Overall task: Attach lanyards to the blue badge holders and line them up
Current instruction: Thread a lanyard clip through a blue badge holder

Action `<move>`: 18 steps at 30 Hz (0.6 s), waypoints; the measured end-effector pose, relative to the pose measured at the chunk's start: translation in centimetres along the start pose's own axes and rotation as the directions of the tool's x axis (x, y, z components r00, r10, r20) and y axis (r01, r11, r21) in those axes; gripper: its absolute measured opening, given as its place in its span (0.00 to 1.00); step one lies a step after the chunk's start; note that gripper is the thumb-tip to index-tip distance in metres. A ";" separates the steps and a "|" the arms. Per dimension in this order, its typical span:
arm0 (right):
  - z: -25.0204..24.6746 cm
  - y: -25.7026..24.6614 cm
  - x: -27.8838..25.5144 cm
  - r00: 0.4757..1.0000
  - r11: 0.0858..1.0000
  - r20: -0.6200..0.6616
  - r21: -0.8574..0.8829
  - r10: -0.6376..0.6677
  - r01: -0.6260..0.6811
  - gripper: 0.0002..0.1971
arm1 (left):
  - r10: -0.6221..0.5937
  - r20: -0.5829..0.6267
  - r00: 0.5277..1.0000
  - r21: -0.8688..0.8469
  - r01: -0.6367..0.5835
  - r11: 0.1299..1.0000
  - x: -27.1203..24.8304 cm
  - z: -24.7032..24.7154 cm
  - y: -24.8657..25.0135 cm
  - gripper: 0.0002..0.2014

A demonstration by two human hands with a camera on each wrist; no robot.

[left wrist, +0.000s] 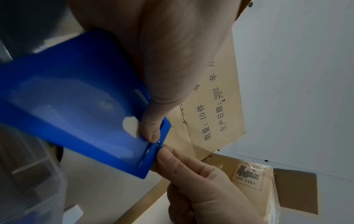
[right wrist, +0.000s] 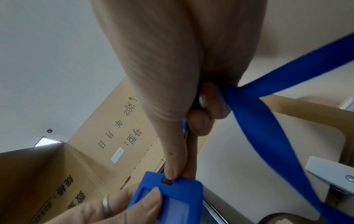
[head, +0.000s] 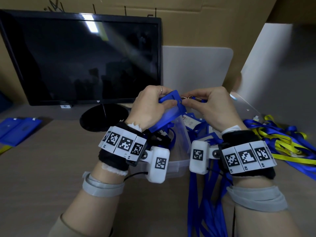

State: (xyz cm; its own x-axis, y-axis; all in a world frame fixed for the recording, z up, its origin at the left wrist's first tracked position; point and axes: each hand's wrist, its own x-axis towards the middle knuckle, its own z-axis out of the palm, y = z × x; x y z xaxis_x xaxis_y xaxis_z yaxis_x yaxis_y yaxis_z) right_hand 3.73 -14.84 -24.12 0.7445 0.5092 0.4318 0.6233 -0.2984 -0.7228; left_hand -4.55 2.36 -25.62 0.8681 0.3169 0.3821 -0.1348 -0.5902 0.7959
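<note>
Both hands raised above the clear box: left hand gripping badge holder, right hand pinching lanyard clip at its slot. Next, probably: hook through.

Blue badge holder tilted, held up above clear bin; blue lanyard clip at its top slot. Two more holders flat on worktop, far left.

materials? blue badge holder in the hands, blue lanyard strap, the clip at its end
Rigid blue badge holder: looks like moulded plastic, matte frame with a clearer, glossier window, cleanly cut slots.
Flat blue lanyard strap: seems woven fabric ribbon, thin, soft, folding where the right hand pinches it.
Small gold-toned clip: probably metal, shiny; too small to be sure.
</note>
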 end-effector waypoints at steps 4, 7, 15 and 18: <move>0.2 0.0 0.2 1.000 0.997 0.002 -0.077 -0.011 0.012 0.08 | 0.022 -0.027 0.999 0.114 -0.019 0.993 -0.1 -0.1 0.3 0.07; 0.3 0.3 0.4 1.000 0.993 0.005 -0.111 -0.031 0.031 0.09 | 0.015 -0.075 0.997 0.118 -0.006 0.993 -0.2 -0.1 0.3 0.06; -0.1 0.9 0.7 1.000 0.998 0.004 0.061 -0.020 0.019 0.10 | -0.021 0.000 1.000 -0.014 0.021 1.000 0.1 -0.9 0.4 0.08; -0.3 1.7 0.9 0.999 0.998 0.021 -0.050 0.049 -0.048 0.16 | -0.037 -0.038 0.999 -0.105 0.033 0.994 0.1 -0.9 0.3 0.08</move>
State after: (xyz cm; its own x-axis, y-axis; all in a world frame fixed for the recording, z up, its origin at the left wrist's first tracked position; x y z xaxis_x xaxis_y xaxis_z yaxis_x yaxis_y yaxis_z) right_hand 5.51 -15.15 -24.82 0.7688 0.5110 0.3846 0.5984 -0.3624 -0.7146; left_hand -4.89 2.85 -24.93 0.8536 0.3666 0.3702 -0.1561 -0.4981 0.8530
